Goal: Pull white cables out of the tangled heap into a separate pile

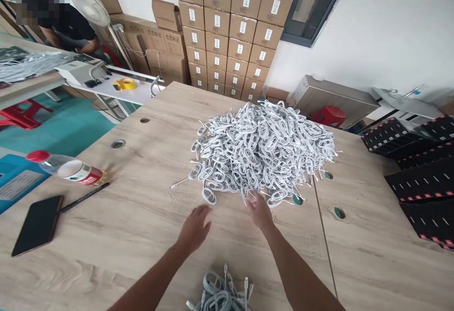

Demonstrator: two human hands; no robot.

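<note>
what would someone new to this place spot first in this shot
The big heap of pale coiled cables on the wooden table jumps out, with the right hand at its near edge and the left hand just short of it. Next come the tall stack of boxes behind the table and the red-capped bottle at its left side.

Bench (142,197): smooth, matt wood-grain finish. Cable pile (262,145): matt sheathing. Bottle (76,171) near left edge: clear, glossy plastic. Phone (38,226): smooth, glossy face. Cartons (244,27) beyond far edge: matt cardboard.
</note>
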